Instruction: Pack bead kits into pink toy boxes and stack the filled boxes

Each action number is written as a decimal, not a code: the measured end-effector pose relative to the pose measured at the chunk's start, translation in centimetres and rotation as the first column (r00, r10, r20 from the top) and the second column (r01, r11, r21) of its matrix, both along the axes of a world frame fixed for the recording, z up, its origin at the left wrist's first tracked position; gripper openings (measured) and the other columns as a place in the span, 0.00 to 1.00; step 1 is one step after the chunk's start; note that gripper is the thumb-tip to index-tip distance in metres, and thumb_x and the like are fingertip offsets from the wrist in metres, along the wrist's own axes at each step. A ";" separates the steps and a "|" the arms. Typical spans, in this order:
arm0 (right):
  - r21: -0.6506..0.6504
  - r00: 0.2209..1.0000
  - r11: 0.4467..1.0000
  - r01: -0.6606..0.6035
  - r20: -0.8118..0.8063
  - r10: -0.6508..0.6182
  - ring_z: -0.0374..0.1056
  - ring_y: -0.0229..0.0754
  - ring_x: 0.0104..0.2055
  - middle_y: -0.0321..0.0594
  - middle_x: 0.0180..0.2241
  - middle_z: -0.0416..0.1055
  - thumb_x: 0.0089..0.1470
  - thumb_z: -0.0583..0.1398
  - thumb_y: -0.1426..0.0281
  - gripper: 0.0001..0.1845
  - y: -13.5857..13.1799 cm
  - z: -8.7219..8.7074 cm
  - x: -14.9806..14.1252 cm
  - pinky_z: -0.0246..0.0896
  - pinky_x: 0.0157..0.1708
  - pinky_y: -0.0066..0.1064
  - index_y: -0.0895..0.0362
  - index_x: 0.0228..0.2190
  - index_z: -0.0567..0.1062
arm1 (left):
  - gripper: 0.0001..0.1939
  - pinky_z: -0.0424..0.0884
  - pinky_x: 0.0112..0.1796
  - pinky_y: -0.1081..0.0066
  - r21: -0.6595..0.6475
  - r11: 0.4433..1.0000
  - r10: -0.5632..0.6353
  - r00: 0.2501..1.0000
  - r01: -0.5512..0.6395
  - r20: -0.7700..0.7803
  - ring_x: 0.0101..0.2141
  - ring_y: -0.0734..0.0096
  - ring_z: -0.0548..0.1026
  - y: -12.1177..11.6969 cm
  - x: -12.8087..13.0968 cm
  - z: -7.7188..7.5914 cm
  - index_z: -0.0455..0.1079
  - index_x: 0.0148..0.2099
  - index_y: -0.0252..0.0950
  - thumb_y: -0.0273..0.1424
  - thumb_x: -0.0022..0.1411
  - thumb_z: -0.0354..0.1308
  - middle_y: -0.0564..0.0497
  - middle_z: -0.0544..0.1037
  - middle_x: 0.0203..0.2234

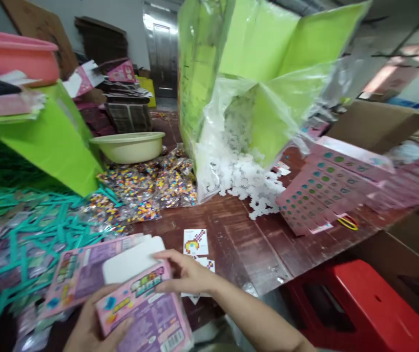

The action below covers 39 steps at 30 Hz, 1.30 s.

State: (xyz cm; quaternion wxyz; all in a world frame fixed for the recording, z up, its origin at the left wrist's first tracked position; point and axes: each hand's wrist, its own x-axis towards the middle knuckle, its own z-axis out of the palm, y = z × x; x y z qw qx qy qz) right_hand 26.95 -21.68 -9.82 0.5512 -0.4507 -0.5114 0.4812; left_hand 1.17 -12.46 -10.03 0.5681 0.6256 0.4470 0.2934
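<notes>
A pink and purple printed carton is between my two hands, with its white flap raised at the top. My left hand is closed around the carton's lower left side, thumb on the printed face. At the upper right corner, my right hand grips the carton, its thumb on the front and its fingers by the flap. Behind it, another pink and purple carton lies on the table. White cards with pixel patterns lie just beyond my right hand.
Teal plastic sticks and small bags are heaped at left. Bags of colourful beads lie near a cream basin. White plastic pieces spill from a tilted green box. Pink sheets stand right; a red stool is below.
</notes>
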 end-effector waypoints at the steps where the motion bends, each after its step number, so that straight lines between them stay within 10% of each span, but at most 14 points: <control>1: -0.022 1.000 0.999 -0.028 -0.013 0.028 0.73 0.39 0.42 0.41 0.47 0.75 0.56 0.72 0.54 0.39 -0.8 -0.1 0.4 0.70 0.45 0.31 0.54 0.63 0.70 | 0.32 0.83 0.39 0.63 -0.016 0.999 -0.040 0.999 0.040 0.008 0.43 0.53 0.81 -0.3 0.2 0.2 0.71 0.54 0.52 0.53 0.49 0.74 0.54 0.82 0.44; 6: 0.140 0.951 0.981 0.133 0.260 -0.166 0.70 0.45 0.58 0.47 0.56 0.73 0.68 0.63 0.60 0.14 -2.4 0.8 1.2 0.66 0.59 0.39 0.52 0.50 0.82 | 0.23 0.74 0.57 0.59 0.110 0.990 -0.085 0.995 0.089 -0.047 0.55 0.51 0.77 -0.3 1.5 0.6 0.78 0.42 0.39 0.54 0.67 0.59 0.43 0.81 0.47; 11: 0.292 0.899 0.935 0.202 0.324 -0.295 0.74 0.41 0.55 0.43 0.53 0.77 0.71 0.59 0.69 0.23 -1.6 1.8 1.2 0.70 0.56 0.37 0.44 0.64 0.72 | 0.19 0.78 0.49 0.62 0.025 0.999 0.024 0.982 -0.029 0.185 0.46 0.59 0.81 0.4 2.5 1.0 0.71 0.51 0.39 0.44 0.66 0.66 0.45 0.82 0.44; 15: 0.182 0.925 0.979 0.089 0.349 -0.149 0.77 0.44 0.50 0.44 0.47 0.80 0.68 0.63 0.63 0.09 -0.5 3.4 1.5 0.72 0.50 0.34 0.52 0.43 0.84 | 0.14 0.75 0.51 0.63 0.025 0.990 -0.144 0.981 0.142 0.133 0.50 0.57 0.79 0.7 2.7 2.8 0.77 0.42 0.36 0.42 0.67 0.64 0.42 0.81 0.46; 19: -0.059 0.925 0.966 0.250 0.310 -0.220 0.75 0.41 0.36 0.41 0.36 0.80 0.66 0.64 0.59 0.13 0.7 4.0 0.9 0.69 0.35 0.29 0.56 0.37 0.82 | 0.13 0.75 0.38 0.72 -0.036 0.992 -0.116 0.989 0.120 0.092 0.36 0.67 0.77 1.4 3.2 3.7 0.74 0.40 0.38 0.43 0.67 0.64 0.50 0.79 0.35; 27: -0.261 0.981 0.947 0.189 0.103 -0.167 0.74 0.39 0.34 0.40 0.34 0.81 0.55 0.71 0.54 0.18 0.2 3.1 1.7 0.67 0.34 0.28 0.58 0.35 0.84 | 0.19 0.81 0.44 0.71 0.024 0.974 -0.225 0.973 0.226 -0.040 0.42 0.58 0.84 2.8 2.3 1.5 0.81 0.36 0.41 0.52 0.61 0.67 0.45 0.85 0.41; 39: -0.107 0.983 0.981 0.165 0.105 -0.154 0.78 0.43 0.49 0.47 0.46 0.80 0.57 0.71 0.54 0.18 -3.6 3.4 2.1 0.71 0.51 0.36 0.57 0.36 0.83 | 0.18 0.82 0.49 0.63 0.069 0.971 -0.220 0.968 0.230 -0.121 0.47 0.48 0.85 0.1 2.3 2.2 0.85 0.41 0.45 0.50 0.57 0.71 0.45 0.86 0.48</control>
